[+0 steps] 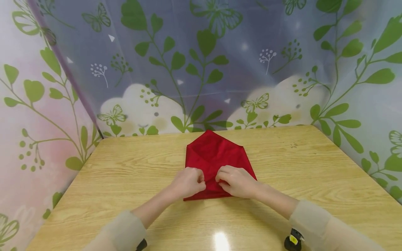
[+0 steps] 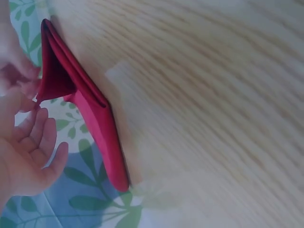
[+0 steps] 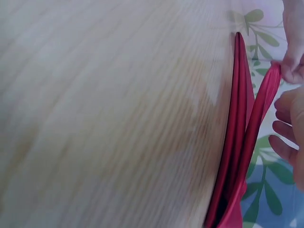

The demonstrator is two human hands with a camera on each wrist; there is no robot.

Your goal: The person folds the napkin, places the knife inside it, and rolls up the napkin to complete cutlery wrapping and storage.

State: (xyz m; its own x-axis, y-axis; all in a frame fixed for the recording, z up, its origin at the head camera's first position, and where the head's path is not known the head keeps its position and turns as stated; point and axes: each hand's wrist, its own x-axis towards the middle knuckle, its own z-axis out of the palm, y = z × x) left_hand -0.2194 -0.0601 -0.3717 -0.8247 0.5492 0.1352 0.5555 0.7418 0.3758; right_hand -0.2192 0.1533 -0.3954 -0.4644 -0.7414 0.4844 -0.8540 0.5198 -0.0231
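A red cloth (image 1: 216, 150), folded in layers with a pointed far corner, lies on the wooden table. My left hand (image 1: 190, 181) pinches a raised fold near its front edge; in the left wrist view that hand (image 2: 31, 152) has its other fingers loosely bent beneath the pinch. Close by on the right, my right hand (image 1: 235, 179) pinches the same raised flap with curled fingers. Seen from the right wrist, the flap of the cloth (image 3: 261, 107) stands up off the lower layers, and the right hand's fingertips (image 3: 280, 123) partly leave the frame.
Light wood tabletop (image 1: 132, 167) surrounds the cloth. A printed curtain (image 1: 176, 87) with leaves and butterflies hangs along the back and both sides. A black device with a yellow mark (image 1: 293, 240) sits under the right sleeve.
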